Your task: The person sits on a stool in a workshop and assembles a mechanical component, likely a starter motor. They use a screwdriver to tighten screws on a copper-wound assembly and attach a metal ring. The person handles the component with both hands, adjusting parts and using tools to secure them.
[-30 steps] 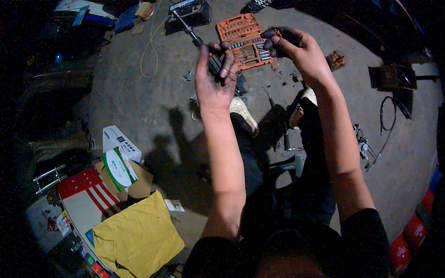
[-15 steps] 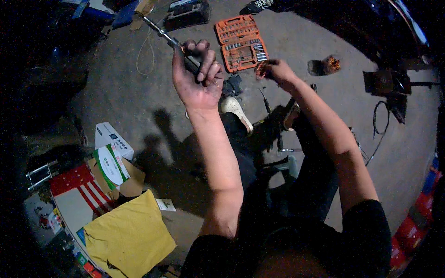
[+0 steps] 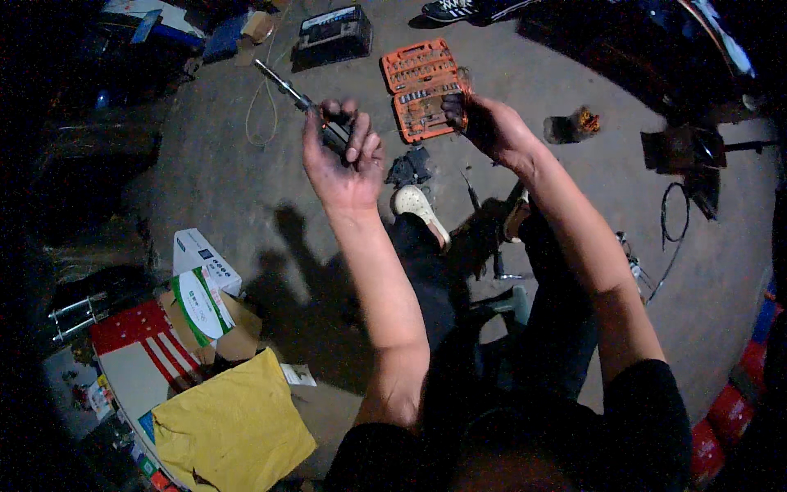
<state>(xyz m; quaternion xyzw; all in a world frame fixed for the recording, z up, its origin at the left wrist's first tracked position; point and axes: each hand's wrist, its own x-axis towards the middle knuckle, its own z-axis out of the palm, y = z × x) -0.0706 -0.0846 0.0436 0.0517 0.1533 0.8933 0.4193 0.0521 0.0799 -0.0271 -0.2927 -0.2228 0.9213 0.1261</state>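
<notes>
My left hand (image 3: 344,164), palm up and stained dark, has its fingers curled round a driver (image 3: 283,84) with a dark handle and a long bright metal shaft. The shaft points away to the upper left. Over the right side of an open orange socket set case (image 3: 422,66), my right hand (image 3: 500,131) is closed with blackened fingertips. Something reddish-brown shows at its fingers, too blurred to name. Rows of metal sockets fill the far half of the case; the near half has sockets and shaped recesses, partly hidden by my right hand.
Behind the case is a black box (image 3: 332,37). A dark crumpled item (image 3: 408,166) lies by my pale clog (image 3: 418,213). A thin screwdriver (image 3: 470,190) and a small jar-like item (image 3: 587,121) are on the floor. Boxes and a yellow envelope (image 3: 234,422) stand at left.
My right hand has turned and risen a little, now overlapping the case's right edge. My left hand keeps the driver and has shifted slightly nearer. The whole view has tilted a little.
</notes>
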